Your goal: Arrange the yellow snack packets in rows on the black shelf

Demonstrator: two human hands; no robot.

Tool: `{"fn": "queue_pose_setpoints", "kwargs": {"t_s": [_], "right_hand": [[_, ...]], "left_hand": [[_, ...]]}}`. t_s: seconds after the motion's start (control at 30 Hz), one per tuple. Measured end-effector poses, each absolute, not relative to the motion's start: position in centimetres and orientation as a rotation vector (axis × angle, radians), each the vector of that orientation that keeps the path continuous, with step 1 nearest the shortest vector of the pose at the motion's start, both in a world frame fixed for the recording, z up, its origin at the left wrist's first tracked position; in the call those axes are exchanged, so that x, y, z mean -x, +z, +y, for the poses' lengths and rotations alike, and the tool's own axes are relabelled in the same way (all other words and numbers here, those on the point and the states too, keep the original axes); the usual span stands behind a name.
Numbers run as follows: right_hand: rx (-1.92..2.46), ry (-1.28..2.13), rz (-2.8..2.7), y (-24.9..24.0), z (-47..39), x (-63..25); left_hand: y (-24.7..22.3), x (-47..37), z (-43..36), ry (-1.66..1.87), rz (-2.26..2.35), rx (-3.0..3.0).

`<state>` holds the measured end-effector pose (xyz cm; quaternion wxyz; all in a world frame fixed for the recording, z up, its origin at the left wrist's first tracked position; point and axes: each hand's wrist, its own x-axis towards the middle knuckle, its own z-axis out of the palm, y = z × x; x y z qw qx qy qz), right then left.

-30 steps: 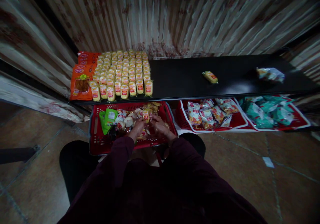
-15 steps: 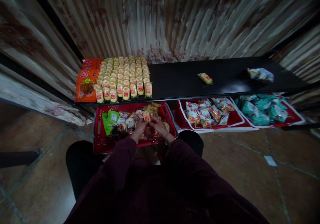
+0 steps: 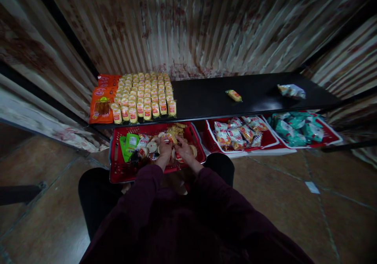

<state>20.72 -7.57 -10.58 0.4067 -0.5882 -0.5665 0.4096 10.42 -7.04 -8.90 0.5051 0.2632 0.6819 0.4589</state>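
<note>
A small yellow wrapped snack cake (image 3: 172, 137) lies tilted between my two hands, over the red basket (image 3: 118, 173). My right hand (image 3: 183, 149) has its fingers closed on the cake's right side. My left hand (image 3: 165, 150) is closed at its left side, with a bit of red and white wrapper by the fingertips. Beneath and around both hands are loose wrapped snacks, among them a green packet (image 3: 129, 145), round pale cakes (image 3: 152, 147) and yellow waffle-like pieces (image 3: 178, 129).
Rows of the same yellow cakes (image 3: 144, 95) stand on the black shelf (image 3: 203, 99), beside orange packets (image 3: 101, 103). A single cake (image 3: 234, 95) and a pale packet (image 3: 291, 91) lie farther right. Below are red baskets with white-orange bags (image 3: 235, 134) and teal bags (image 3: 297, 130).
The cake between my hands has turned from facing me upright to a tilt, and my fingers have closed in around it. The view has shifted a little.
</note>
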Motion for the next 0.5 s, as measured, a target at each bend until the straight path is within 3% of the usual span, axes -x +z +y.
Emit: {"fn": "queue_pose_setpoints", "kwargs": {"t_s": [0.5], "right_hand": [[1.459,1.056,-1.514,-9.4,-8.6,-19.5]], "left_hand": [[-7.2,-9.8,-8.0,1.181,1.444,-0.389]]}}
